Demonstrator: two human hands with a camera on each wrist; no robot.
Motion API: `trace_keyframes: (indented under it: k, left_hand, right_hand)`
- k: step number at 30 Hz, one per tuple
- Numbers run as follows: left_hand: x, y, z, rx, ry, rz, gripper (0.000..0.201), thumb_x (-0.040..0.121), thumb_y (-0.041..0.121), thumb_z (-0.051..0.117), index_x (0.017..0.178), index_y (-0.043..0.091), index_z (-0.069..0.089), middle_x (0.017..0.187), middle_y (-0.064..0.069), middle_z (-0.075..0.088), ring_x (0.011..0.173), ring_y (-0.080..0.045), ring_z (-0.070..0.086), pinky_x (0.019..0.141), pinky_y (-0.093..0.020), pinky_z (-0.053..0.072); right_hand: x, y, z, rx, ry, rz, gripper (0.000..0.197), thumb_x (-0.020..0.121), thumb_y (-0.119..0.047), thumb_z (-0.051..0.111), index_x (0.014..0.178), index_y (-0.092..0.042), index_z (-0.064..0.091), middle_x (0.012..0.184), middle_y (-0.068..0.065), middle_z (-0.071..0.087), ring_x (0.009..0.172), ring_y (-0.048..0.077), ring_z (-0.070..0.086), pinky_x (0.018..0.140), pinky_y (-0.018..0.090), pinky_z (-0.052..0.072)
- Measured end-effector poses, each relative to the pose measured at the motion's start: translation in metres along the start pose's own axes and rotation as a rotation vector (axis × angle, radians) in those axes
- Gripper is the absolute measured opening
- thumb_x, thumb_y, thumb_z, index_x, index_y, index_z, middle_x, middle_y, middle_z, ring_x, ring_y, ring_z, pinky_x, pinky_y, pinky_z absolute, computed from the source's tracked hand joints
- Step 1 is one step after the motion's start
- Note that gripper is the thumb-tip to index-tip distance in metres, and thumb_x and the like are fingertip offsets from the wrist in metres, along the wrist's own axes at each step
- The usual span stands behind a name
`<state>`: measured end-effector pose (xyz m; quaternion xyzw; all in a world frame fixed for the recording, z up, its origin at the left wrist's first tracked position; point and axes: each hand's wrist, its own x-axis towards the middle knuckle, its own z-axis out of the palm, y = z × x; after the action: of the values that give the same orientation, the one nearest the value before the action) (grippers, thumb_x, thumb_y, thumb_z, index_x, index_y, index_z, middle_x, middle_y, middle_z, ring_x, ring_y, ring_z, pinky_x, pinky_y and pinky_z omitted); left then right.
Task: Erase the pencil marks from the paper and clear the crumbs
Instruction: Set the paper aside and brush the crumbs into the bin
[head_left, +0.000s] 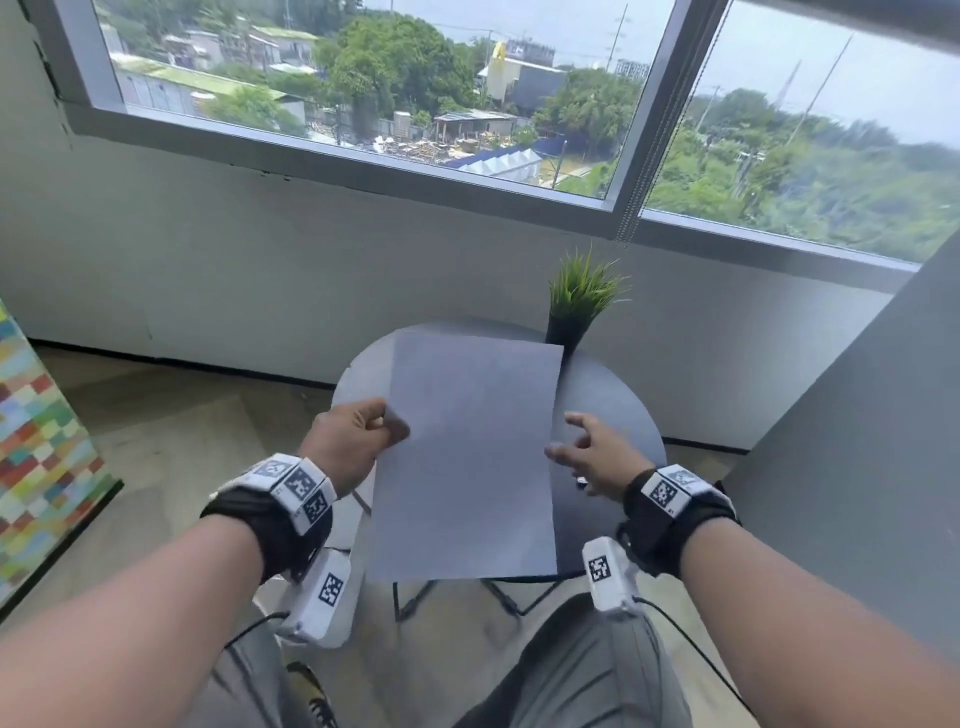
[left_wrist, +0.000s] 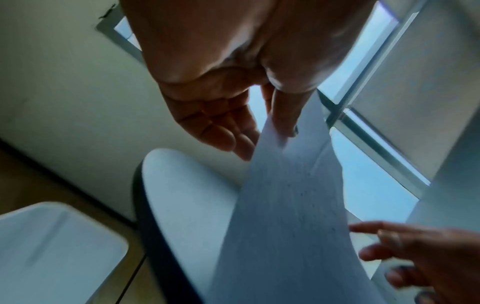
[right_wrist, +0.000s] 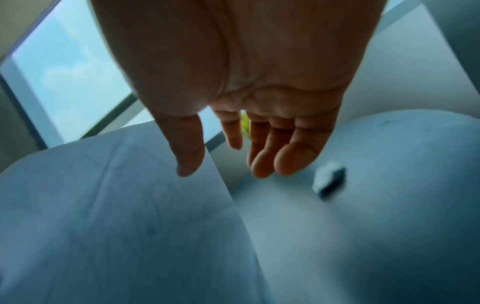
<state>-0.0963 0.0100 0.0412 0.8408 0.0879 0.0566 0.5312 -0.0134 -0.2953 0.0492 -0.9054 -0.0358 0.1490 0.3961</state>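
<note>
A white sheet of paper (head_left: 467, 457) is lifted off the round dark table (head_left: 618, 400) and tilted. My left hand (head_left: 358, 436) pinches its left edge between thumb and fingers; the left wrist view shows the paper (left_wrist: 280, 216) with small dark specks on it. My right hand (head_left: 592, 452) hovers at the right edge of the sheet with fingers spread and holds nothing. A small white-and-dark eraser (right_wrist: 330, 181) lies on the table just right of the right hand (right_wrist: 233, 156), partly hidden by that hand in the head view.
A potted green plant (head_left: 576, 306) stands at the table's far edge behind the paper. A wall and wide window lie beyond. A white seat (left_wrist: 52, 246) sits to the left of the table. A grey partition (head_left: 857, 441) rises on the right.
</note>
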Motion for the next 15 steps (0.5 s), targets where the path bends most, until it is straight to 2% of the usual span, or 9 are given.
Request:
trace_keyframes:
  k: [2,4,5,6,7,8,10,13,15]
  left_hand:
    - [0.006,0.019,-0.004,-0.087,-0.023,0.066,0.02,0.09,0.019,0.071,0.073,0.03,0.075,0.068,0.014,0.071,0.057,0.004,0.058,0.055,-0.012,0.044]
    - [0.012,0.035,-0.009,-0.158,-0.03,0.108,0.008,0.086,0.028,0.074,0.08,0.032,0.077,0.078,0.008,0.075,0.069,-0.007,0.064,0.064,-0.024,0.053]
    - [0.013,0.042,-0.011,-0.196,-0.021,0.136,0.008,0.082,0.036,0.075,0.085,0.029,0.078,0.084,0.003,0.076,0.074,-0.013,0.066,0.072,-0.034,0.056]
    - [0.015,0.046,-0.014,-0.228,-0.003,0.15,0.019,0.078,0.042,0.075,0.088,0.027,0.078,0.087,0.001,0.077,0.077,-0.015,0.066,0.078,-0.039,0.056]
    - [0.017,0.049,-0.016,-0.242,0.019,0.157,0.024,0.076,0.046,0.076,0.09,0.026,0.078,0.088,0.002,0.077,0.077,-0.015,0.067,0.079,-0.039,0.056]
    - [0.018,0.052,-0.017,-0.224,0.049,0.173,0.023,0.079,0.046,0.077,0.09,0.027,0.078,0.086,0.007,0.076,0.076,-0.011,0.066,0.076,-0.034,0.056]
    - [0.018,0.052,-0.015,-0.168,0.085,0.199,0.009,0.088,0.036,0.073,0.09,0.028,0.076,0.08,0.015,0.074,0.069,-0.004,0.063,0.065,-0.021,0.049]
    - [0.014,0.037,-0.005,-0.045,0.039,0.157,0.009,0.092,0.026,0.069,0.089,0.033,0.074,0.072,0.019,0.071,0.06,0.003,0.059,0.06,-0.016,0.045]
    - [0.011,0.027,0.0,0.054,-0.037,0.104,0.014,0.092,0.025,0.068,0.086,0.037,0.072,0.071,0.021,0.07,0.064,0.004,0.06,0.063,-0.018,0.046]
  right_hand:
    - [0.004,-0.02,-0.021,0.113,0.032,-0.057,0.038,0.083,-0.034,0.073,0.112,-0.021,0.053,0.09,0.005,0.058,0.08,0.025,0.059,0.064,0.037,0.049]
    - [0.001,-0.037,-0.036,0.189,0.075,-0.144,0.027,0.079,-0.032,0.075,0.089,-0.013,0.058,0.085,0.008,0.058,0.078,0.024,0.059,0.061,0.033,0.047]
    - [-0.002,-0.045,-0.04,0.248,0.091,-0.182,0.022,0.078,-0.028,0.076,0.083,-0.014,0.06,0.084,0.008,0.058,0.075,0.024,0.058,0.058,0.03,0.045]
    - [-0.005,-0.052,-0.043,0.306,0.108,-0.229,0.016,0.078,-0.025,0.077,0.082,-0.016,0.064,0.083,0.009,0.06,0.072,0.023,0.055,0.056,0.028,0.043]
    - [-0.009,-0.058,-0.045,0.353,0.134,-0.29,0.01,0.079,-0.022,0.077,0.081,-0.018,0.067,0.081,0.007,0.061,0.069,0.022,0.054,0.053,0.026,0.041]
    - [-0.013,-0.063,-0.047,0.386,0.168,-0.358,0.006,0.081,-0.021,0.076,0.079,-0.02,0.07,0.076,0.004,0.063,0.066,0.02,0.053,0.051,0.025,0.04]
    - [-0.019,-0.064,-0.045,0.399,0.234,-0.461,0.008,0.084,-0.02,0.074,0.078,-0.024,0.072,0.067,-0.008,0.065,0.06,0.015,0.054,0.048,0.022,0.041]
    - [-0.018,-0.049,-0.03,0.22,0.193,-0.427,0.008,0.088,-0.021,0.07,0.083,-0.026,0.072,0.065,-0.016,0.067,0.06,0.003,0.059,0.055,0.018,0.044]
    - [-0.014,-0.035,-0.02,0.098,0.168,-0.342,0.008,0.088,-0.03,0.07,0.082,-0.026,0.074,0.065,-0.015,0.067,0.064,0.007,0.061,0.059,0.025,0.045]
